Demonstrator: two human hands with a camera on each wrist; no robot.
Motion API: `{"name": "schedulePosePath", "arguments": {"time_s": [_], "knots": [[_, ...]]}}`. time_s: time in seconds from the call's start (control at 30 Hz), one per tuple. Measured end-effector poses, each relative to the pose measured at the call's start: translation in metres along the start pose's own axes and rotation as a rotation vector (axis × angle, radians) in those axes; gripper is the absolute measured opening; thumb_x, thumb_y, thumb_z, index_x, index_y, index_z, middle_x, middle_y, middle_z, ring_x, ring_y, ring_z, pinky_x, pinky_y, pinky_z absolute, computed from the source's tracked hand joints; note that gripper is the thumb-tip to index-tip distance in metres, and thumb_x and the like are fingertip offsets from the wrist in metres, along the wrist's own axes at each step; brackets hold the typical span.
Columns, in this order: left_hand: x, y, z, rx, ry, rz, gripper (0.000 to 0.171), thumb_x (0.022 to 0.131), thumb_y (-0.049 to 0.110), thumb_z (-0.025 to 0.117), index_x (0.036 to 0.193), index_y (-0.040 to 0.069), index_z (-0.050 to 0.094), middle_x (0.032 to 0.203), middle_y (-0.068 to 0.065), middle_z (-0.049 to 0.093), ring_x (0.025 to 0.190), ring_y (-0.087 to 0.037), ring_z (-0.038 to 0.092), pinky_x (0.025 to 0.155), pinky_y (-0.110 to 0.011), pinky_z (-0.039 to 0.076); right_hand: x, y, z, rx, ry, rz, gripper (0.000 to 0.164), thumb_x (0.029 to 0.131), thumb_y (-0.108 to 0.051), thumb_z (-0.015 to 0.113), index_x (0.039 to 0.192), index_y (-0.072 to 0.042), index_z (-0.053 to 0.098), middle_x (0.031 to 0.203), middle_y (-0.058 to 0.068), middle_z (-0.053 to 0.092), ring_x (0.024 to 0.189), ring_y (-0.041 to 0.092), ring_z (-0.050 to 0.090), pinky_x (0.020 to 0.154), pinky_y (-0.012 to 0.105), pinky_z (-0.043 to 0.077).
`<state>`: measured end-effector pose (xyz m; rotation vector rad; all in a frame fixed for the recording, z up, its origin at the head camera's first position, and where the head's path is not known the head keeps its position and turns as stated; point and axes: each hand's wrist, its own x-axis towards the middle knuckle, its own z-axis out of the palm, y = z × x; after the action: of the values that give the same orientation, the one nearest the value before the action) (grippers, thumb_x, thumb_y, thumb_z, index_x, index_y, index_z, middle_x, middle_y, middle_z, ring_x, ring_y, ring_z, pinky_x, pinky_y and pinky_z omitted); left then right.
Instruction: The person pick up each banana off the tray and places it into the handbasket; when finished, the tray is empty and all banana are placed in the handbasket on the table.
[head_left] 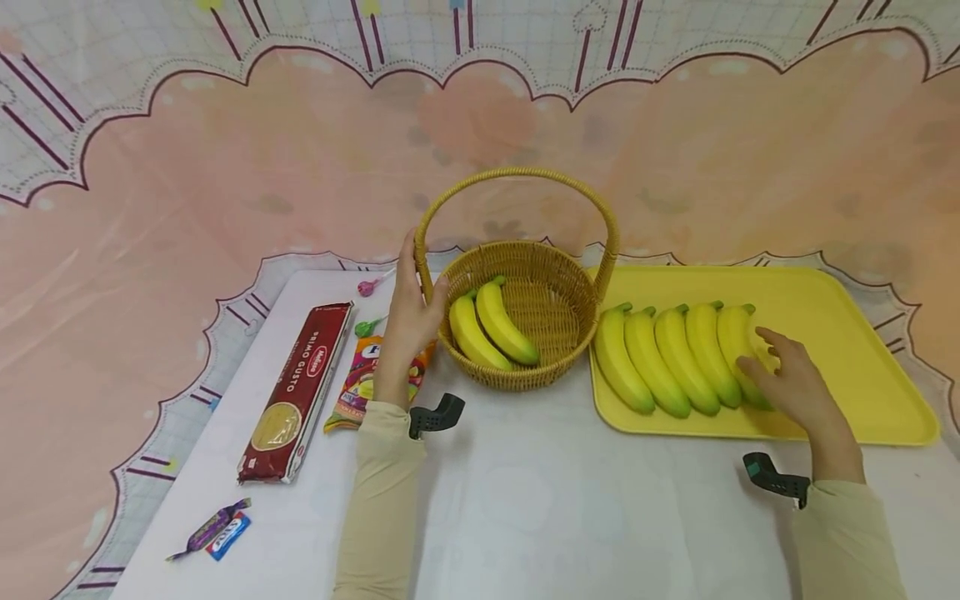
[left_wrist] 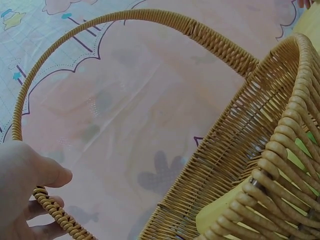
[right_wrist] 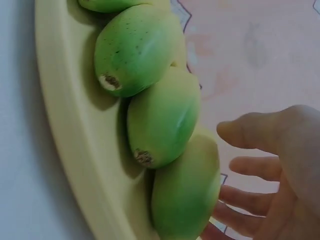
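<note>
A wicker basket (head_left: pixel 525 379) with a tall arched handle (head_left: pixel 517 172) stands mid-table, two yellow bananas (head_left: pixel 507 323) lying in its left half. My left hand (head_left: pixel 408 312) holds the left side of the handle, thumb on one side and fingers on the other, as the left wrist view shows. Several bananas lie in a row on a yellow tray (head_left: pixel 870 367) to the right. Beside the rightmost banana (head_left: pixel 735 350) is my right hand (head_left: pixel 798 379), empty, with thumb and fingers spread apart. In the right wrist view, its fingertips come right up to that banana's green end (right_wrist: pixel 187 200).
Left of the basket lie a long red spaghetti pack (head_left: pixel 300 392) and an orange candy bag (head_left: pixel 352 396), partly behind my left arm. Two lollipops, pink (head_left: pixel 366 288) and green (head_left: pixel 365 329), sit near it. A purple wrapped candy (head_left: pixel 210 530) and a small blue packet (head_left: pixel 228 536) lie front left.
</note>
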<state>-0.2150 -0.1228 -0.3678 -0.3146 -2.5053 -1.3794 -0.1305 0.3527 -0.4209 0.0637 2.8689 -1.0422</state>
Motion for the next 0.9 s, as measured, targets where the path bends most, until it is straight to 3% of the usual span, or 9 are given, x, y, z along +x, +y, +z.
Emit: {"name": "schedulePosePath", "arguments": {"time_s": [0.13, 0.43, 0.63, 0.9], "knots": [[0.0, 0.0, 0.0, -0.002, 0.001, 0.016, 0.072, 0.097, 0.02, 0.049, 0.153, 0.021, 0.003, 0.158, -0.003, 0.014, 0.144, -0.026, 0.023, 0.114, -0.051, 0.025, -0.001, 0.003, 0.002, 0.015, -0.08, 0.054, 0.075, 0.1, -0.039, 0.04, 0.148, 0.007, 0.006, 0.14, 0.043, 0.025, 0.122, 0.059, 0.03, 0.09, 0.067, 0.036], [0.002, 0.001, 0.001, -0.004, -0.014, 0.016, 0.073, 0.097, 0.019, 0.05, 0.153, 0.024, 0.002, 0.159, -0.002, 0.011, 0.144, -0.026, 0.021, 0.115, -0.05, 0.023, -0.005, 0.005, 0.0, -0.018, -0.129, 0.11, 0.077, 0.099, -0.043, 0.037, 0.148, 0.008, 0.004, 0.139, 0.043, 0.027, 0.121, 0.058, 0.033, 0.091, 0.064, 0.038], [0.002, 0.002, -0.001, -0.003, -0.014, 0.012, 0.074, 0.097, 0.018, 0.05, 0.152, 0.027, 0.001, 0.159, -0.003, 0.012, 0.144, -0.027, 0.022, 0.114, -0.05, 0.024, -0.01, -0.005, -0.006, 0.006, -0.126, 0.076, 0.076, 0.1, -0.04, 0.039, 0.149, 0.003, 0.003, 0.14, 0.042, 0.027, 0.121, 0.057, 0.033, 0.089, 0.066, 0.038], [0.0, 0.001, -0.003, -0.009, -0.01, -0.009, 0.073, 0.097, 0.021, 0.05, 0.153, 0.024, 0.002, 0.159, -0.002, 0.013, 0.144, -0.029, 0.024, 0.113, -0.053, 0.026, -0.012, -0.03, -0.007, 0.007, -0.163, -0.025, 0.076, 0.098, -0.037, 0.046, 0.151, -0.003, 0.003, 0.14, 0.038, 0.031, 0.122, 0.054, 0.037, 0.091, 0.065, 0.038]]}}
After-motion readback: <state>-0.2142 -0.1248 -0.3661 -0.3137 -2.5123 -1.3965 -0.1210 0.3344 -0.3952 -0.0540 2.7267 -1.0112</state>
